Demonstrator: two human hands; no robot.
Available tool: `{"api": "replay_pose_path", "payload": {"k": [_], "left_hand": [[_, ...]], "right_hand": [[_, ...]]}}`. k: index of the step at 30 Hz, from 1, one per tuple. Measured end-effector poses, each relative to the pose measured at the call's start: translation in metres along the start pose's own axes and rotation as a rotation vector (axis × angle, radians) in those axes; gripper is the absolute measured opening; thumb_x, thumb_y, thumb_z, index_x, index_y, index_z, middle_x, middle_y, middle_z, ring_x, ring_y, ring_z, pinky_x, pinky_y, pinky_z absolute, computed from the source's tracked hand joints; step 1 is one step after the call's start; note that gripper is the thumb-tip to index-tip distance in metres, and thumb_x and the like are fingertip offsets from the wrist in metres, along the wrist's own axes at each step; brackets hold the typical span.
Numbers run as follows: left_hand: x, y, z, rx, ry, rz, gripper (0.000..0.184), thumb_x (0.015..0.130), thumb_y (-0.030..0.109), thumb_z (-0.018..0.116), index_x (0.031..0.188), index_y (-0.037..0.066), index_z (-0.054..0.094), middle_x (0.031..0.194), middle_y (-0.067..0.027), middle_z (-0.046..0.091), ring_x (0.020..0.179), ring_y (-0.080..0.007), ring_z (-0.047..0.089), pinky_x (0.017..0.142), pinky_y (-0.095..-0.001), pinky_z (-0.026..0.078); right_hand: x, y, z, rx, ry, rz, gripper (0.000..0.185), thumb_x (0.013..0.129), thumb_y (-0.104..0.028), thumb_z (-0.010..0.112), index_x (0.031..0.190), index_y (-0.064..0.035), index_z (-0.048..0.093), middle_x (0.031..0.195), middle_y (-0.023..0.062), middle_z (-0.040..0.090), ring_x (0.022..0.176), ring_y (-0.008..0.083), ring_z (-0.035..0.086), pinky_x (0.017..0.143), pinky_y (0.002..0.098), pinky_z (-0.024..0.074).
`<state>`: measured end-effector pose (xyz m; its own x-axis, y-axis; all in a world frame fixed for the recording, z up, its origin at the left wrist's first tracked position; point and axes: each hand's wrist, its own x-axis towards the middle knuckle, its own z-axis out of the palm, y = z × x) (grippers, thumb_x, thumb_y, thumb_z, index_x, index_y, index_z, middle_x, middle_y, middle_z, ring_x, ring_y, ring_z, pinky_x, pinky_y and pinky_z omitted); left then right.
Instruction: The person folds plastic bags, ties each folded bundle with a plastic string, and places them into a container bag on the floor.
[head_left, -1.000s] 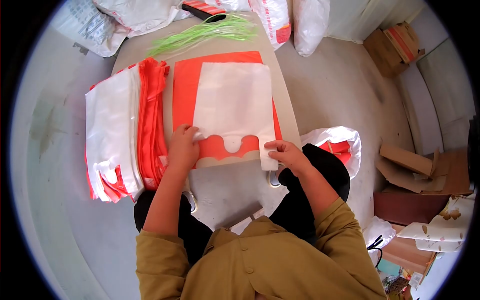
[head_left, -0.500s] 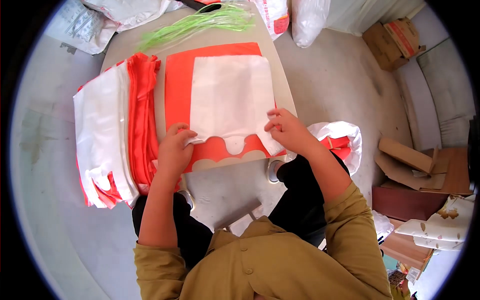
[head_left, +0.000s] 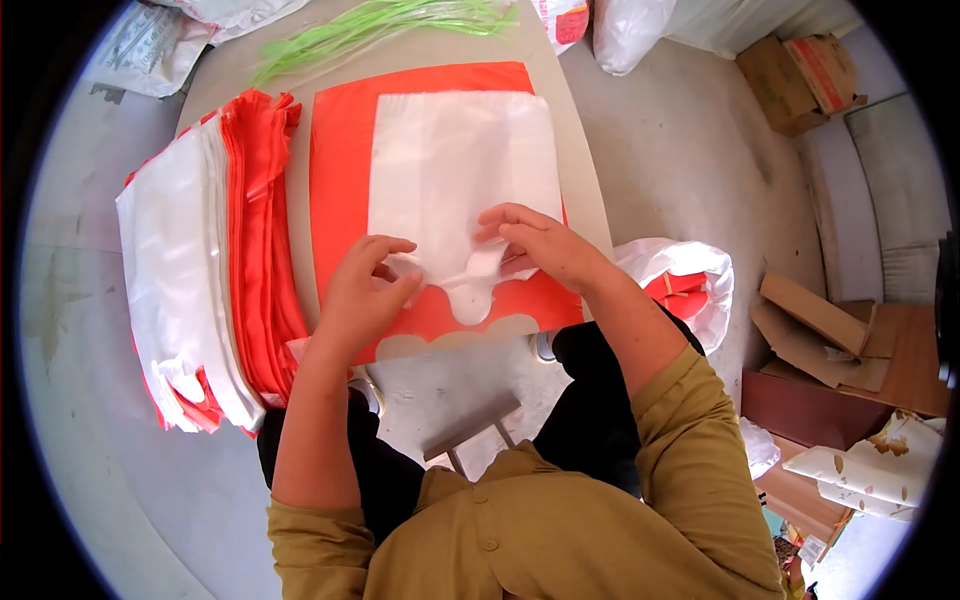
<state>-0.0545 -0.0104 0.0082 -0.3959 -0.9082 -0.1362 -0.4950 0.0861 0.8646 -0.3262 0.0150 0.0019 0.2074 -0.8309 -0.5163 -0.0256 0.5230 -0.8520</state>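
Observation:
A white plastic carrier bag point(head_left: 460, 160) lies flat on a larger red bag point(head_left: 342, 170), its cut-out edge and rounded tab facing me. My left hand point(head_left: 368, 285) pinches the bag's left handle strip between thumb and fingers. On the other side, my right hand point(head_left: 545, 248) holds the right handle strip, which is folded inward towards the middle. Part of each strip is hidden by the fingers. Left of the red bag is a thick stack of folded white and red bags point(head_left: 180, 240).
The pale table point(head_left: 575, 130) carries a bundle of green ties point(head_left: 390, 30) at its far end. A white sack with red pieces point(head_left: 720, 262) stands by my right knee. Cardboard boxes point(head_left: 800, 85) sit on the floor at the right, and a stool point(head_left: 470, 430) is below me.
Both hands have moved inward over the white bag, the right one further. The right handle strip, earlier spread outward, is now turned in towards the middle. The view has shifted slightly.

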Motion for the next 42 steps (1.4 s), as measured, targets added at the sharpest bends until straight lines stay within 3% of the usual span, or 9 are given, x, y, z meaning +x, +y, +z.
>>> {"api": "replay_pose_path", "payload": {"k": [4,10,13,16,19,22,31,34,42], "left_hand": [[0.006,-0.011,-0.002,-0.248,-0.09,-0.177,0.033,0.094,0.004,0.058,0.127,0.0,0.065,0.126,-0.0067,0.063,0.099,-0.014,0.062,0.084,-0.0272,0.048],[0.012,-0.025,0.008,-0.186,-0.08,-0.124,0.041,0.093,-0.005,0.051,0.134,-0.002,0.058,0.129,-0.0088,0.063,0.099,-0.0145,0.063,0.089,-0.0282,0.049],[0.011,-0.024,0.012,-0.169,-0.044,-0.119,0.047,0.089,-0.004,0.056,0.135,-0.001,0.057,0.128,-0.015,0.066,0.098,-0.0201,0.064,0.09,-0.0312,0.052],[0.01,-0.011,0.01,-0.016,-0.038,-0.1,0.054,0.083,-0.001,0.066,0.136,0.001,0.057,0.127,-0.0168,0.066,0.103,-0.027,0.064,0.093,-0.0356,0.052],[0.008,-0.012,0.009,0.304,-0.013,0.114,0.062,0.077,0.004,0.073,0.137,0.003,0.058,0.124,-0.0182,0.066,0.11,-0.0332,0.061,0.098,-0.0412,0.05],[0.007,-0.007,0.009,0.402,-0.02,0.147,0.066,0.074,0.005,0.077,0.137,0.004,0.058,0.119,-0.0183,0.067,0.115,-0.036,0.059,0.101,-0.0444,0.048],[0.004,0.015,0.02,0.519,-0.157,0.06,0.078,0.077,0.002,0.079,0.149,0.012,0.048,0.105,-0.0219,0.067,0.099,-0.0392,0.064,0.091,-0.0453,0.051],[0.004,0.002,0.022,0.37,-0.134,0.061,0.083,0.08,-0.003,0.074,0.154,0.013,0.041,0.102,-0.0218,0.067,0.099,-0.038,0.066,0.089,-0.0425,0.052],[0.001,0.005,0.016,0.088,-0.082,-0.025,0.082,0.089,-0.008,0.063,0.161,0.016,0.033,0.095,-0.0132,0.062,0.084,-0.021,0.062,0.086,-0.0337,0.052]], "right_hand": [[0.0,-0.007,0.007,0.046,-0.018,0.012,0.04,0.104,-0.02,0.045,0.14,-0.0051,0.054,0.129,0.009,0.063,0.113,0.0192,0.064,0.099,0.0357,0.053],[0.011,0.004,0.003,-0.063,-0.028,-0.098,0.048,0.093,-0.005,0.051,0.141,-0.0017,0.052,0.13,0.0119,0.062,0.107,0.0199,0.067,0.096,0.0336,0.0531],[0.014,0.009,0.006,-0.404,0.112,-0.264,0.043,0.088,0.0,0.054,0.131,0.0034,0.056,0.117,0.0178,0.066,0.098,0.0219,0.069,0.089,0.034,0.0542],[0.01,0.001,0.01,-0.431,0.101,-0.179,0.035,0.09,-0.002,0.055,0.125,0.0029,0.06,0.106,0.0208,0.069,0.097,0.0236,0.069,0.088,0.0358,0.0536],[0.008,-0.008,0.014,-0.443,0.072,-0.121,0.031,0.092,-0.005,0.056,0.122,0.0012,0.063,0.107,0.0221,0.07,0.101,0.0298,0.068,0.09,0.0396,0.053],[0.018,0.01,0.011,-0.577,0.108,-0.33,0.032,0.096,-0.005,0.056,0.127,-0.0005,0.061,0.102,0.0139,0.068,0.083,0.0208,0.066,0.076,0.0339,0.0547],[0.018,0.017,0.019,-0.818,0.224,-0.587,0.033,0.094,-0.008,0.061,0.126,-0.0044,0.064,0.118,0.0154,0.067,0.105,0.0329,0.066,0.092,0.0399,0.0533],[0.022,0.021,0.018,-0.808,0.187,-0.609,0.034,0.092,-0.007,0.062,0.126,-0.0057,0.065,0.123,0.0132,0.065,0.107,0.0336,0.065,0.093,0.0403,0.0529],[0.02,0.013,0.026,-0.785,0.125,-0.545,0.034,0.092,-0.01,0.065,0.126,-0.0059,0.066,0.119,0.0127,0.066,0.098,0.0282,0.067,0.087,0.0379,0.054]]}}
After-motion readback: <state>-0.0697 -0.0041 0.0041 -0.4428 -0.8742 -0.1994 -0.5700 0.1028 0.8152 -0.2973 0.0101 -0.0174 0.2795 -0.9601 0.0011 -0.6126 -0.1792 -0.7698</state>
